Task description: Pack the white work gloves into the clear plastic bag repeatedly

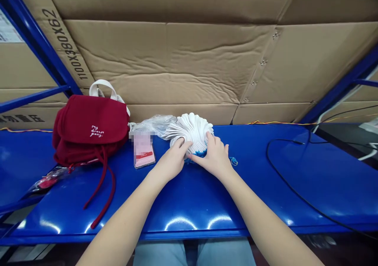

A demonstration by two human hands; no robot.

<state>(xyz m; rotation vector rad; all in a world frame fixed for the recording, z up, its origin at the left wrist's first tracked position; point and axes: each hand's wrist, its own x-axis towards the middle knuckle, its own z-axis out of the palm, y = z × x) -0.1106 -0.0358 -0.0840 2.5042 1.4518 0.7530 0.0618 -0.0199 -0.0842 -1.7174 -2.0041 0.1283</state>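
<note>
A fanned bundle of white gloves with blue cuffs (191, 130) rests on the blue metal shelf (189, 203). My left hand (171, 161) presses its fingers against the bundle's left side. My right hand (215, 155) wraps the bundle's right side, fingers curled over the white folds. Both hands grip the bundle near its blue lower end. A loose bit of blue thread (234, 161) lies just right of my right hand.
A dark red cloth bag (90, 130) with white handles and hanging cords sits at left. A phone (143, 151) lies beside clear plastic wrap (153, 125). A black cable (283, 179) loops across the right. Cardboard boxes (177, 53) fill the back.
</note>
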